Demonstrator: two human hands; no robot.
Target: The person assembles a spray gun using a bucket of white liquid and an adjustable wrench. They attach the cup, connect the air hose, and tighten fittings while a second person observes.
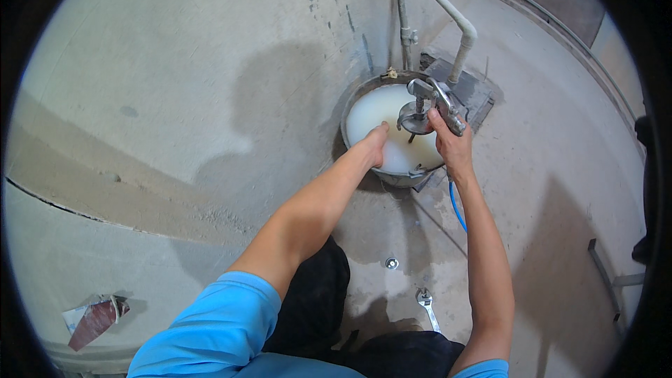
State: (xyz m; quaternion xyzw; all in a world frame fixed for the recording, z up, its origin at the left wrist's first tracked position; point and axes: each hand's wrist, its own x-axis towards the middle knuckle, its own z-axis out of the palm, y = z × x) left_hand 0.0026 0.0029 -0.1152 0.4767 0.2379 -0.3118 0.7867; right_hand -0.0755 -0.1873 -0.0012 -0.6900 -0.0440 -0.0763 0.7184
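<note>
A round bucket [402, 180] of cloudy white liquid [371, 108] stands at the foot of the wall. Over its right side my right hand [453, 145] is wrapped round the handle of a metal spray gun [418, 119]. The gun has a round cup lid below its body, with a thin tube pointing down toward the liquid. My left hand [378, 143] reaches over the bucket's near left rim, low at the liquid; its fingers are mostly hidden, and whether they hold anything does not show. A blue hose [456, 208] hangs below my right hand.
Behind the bucket, a pale pipe [462, 35] with a bend comes down the wall onto dark slabs [483, 101]. On the floor nearer me lie an adjustable wrench [428, 306] and a small round metal part [392, 263]. A reddish scrap [96, 323] lies far left.
</note>
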